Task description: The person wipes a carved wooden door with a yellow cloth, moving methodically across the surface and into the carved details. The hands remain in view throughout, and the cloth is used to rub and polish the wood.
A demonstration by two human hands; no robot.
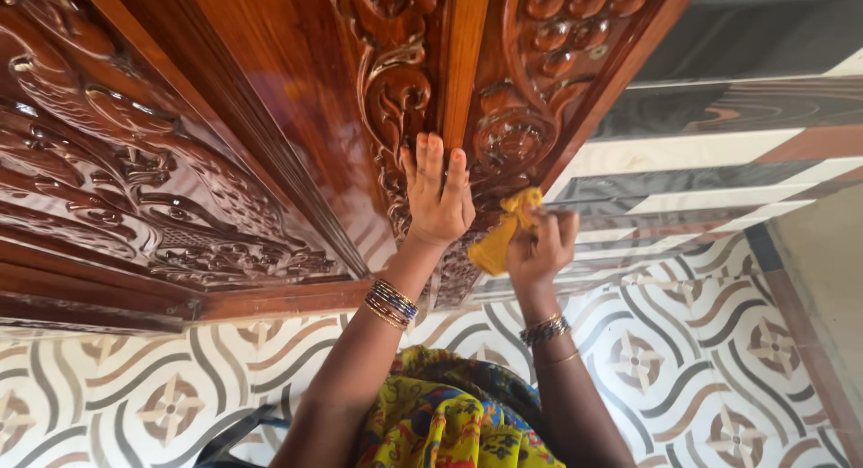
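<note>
Head view looks down on 2 bare hands working at the lower edge of a carved wooden door [270, 99]. The left hand [438, 203] lies flat against the door, fingers [431, 158] stretched straight and close together along a plain upright strip between 2 carved panels; it holds nothing. The right hand [542, 243] is closed around a yellow cloth [503, 234], bunched in its grip and pressed against the bottom corner of the right-hand carved panel, just beside the left hand. Each wrist carries bangles [391, 303], a thicker stack on the left wrist. Below the forearms shows a garment of yellow patterned fabric [449, 423]. The door is glossy reddish-brown, with scrolls, round bosses and leaf shapes in relief. Under it runs a tiled floor [683, 360] with wavy grey and brown bands and flower motifs. To the right stands a wall with striped tiles [719, 153] in dark, cream and brown.
</note>
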